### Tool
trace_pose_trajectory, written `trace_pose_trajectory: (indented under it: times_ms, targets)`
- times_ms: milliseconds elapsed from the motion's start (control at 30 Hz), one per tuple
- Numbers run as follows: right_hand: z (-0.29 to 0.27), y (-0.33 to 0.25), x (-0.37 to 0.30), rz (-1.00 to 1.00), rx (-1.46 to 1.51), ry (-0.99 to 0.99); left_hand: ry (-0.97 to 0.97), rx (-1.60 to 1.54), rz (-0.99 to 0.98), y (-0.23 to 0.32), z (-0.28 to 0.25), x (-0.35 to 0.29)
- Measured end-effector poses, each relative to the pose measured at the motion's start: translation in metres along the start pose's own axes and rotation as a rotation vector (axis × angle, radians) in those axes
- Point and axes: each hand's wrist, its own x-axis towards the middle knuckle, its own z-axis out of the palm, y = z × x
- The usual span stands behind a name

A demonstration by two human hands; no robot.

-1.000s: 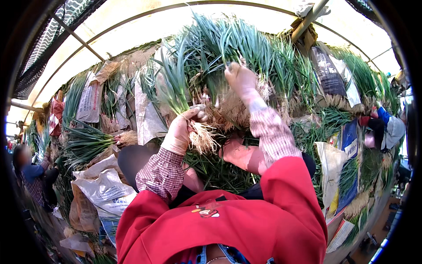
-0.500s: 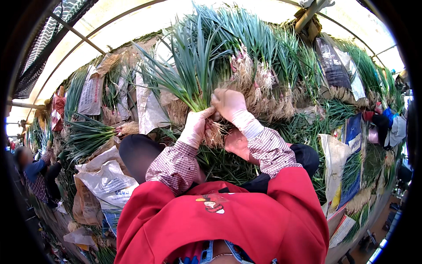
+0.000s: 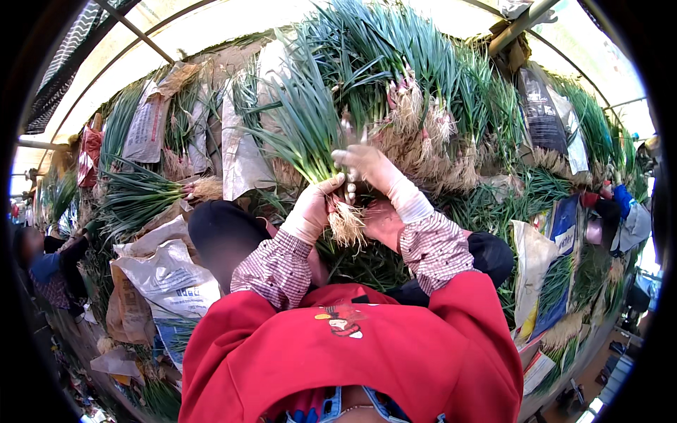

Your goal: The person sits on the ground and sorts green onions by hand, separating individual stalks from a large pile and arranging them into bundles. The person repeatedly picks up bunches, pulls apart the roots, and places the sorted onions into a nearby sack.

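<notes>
My left hand [image 3: 314, 206] is closed around the lower stems of a bunch of spring onions [image 3: 308, 134]. Its long green leaves fan upward and to the left, and pale roots hang below my fingers. White bulbs show at the right side of the bunch. Just right of those bulbs is my right hand [image 3: 370, 168], its fingers pointing left and smeared by motion. Whether it pinches anything cannot be made out. A bare foot [image 3: 381, 222] shows under my right wrist.
Large stacks of spring onions [image 3: 412, 53] stand ahead, roots toward me. Another bunch [image 3: 144, 197] lies at left, near a white printed sack [image 3: 173, 278]. Cut green leaves [image 3: 360, 264] cover the ground between my legs. A person [image 3: 53, 271] sits at far left.
My right hand has moved slightly right, away from the bunch's base, uncovering white bulbs. The bunch leans a little more left in my left hand. The whole view has shifted slightly.
</notes>
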Motion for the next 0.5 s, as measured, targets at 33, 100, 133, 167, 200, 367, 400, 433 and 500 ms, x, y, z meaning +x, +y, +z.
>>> trace_pose_trajectory:
  times_ms: [33, 100, 133, 167, 200, 367, 400, 433, 500]
  targets:
    - [0.007, 0.002, -0.002, -0.164, -0.571, 0.187, 0.082, 0.191, 0.101, 0.000, -0.002, -0.001]
    - [0.025, -0.033, -0.012, -0.125, -1.031, 0.156, 0.230, 0.266, 0.288, -0.006, 0.011, -0.003]
    - [0.026, -0.036, -0.015, -0.173, -1.017, 0.208, 0.261, 0.280, 0.378, -0.007, 0.017, -0.003]
    - [0.028, -0.037, -0.015, -0.221, -1.002, 0.259, 0.296, 0.350, 0.410, -0.002, 0.021, -0.007]
    - [0.027, -0.032, -0.013, -0.202, -0.962, 0.338, 0.331, 0.419, 0.443, 0.006, 0.024, -0.013]
    - [-0.008, 0.016, -0.022, -0.160, -1.153, -0.472, 0.230, 0.251, 0.558, 0.070, 0.036, -0.056]
    - [-0.007, 0.003, -0.009, -0.121, -1.105, -0.348, 0.101, 0.176, 0.525, 0.080, 0.034, -0.063]
    - [0.000, -0.027, 0.005, -0.096, -1.044, -0.231, -0.022, 0.098, 0.496, 0.086, 0.033, -0.069]
    - [-0.004, -0.062, 0.055, -0.375, -1.435, 0.238, -0.103, 0.084, 0.450, 0.086, 0.033, -0.069]
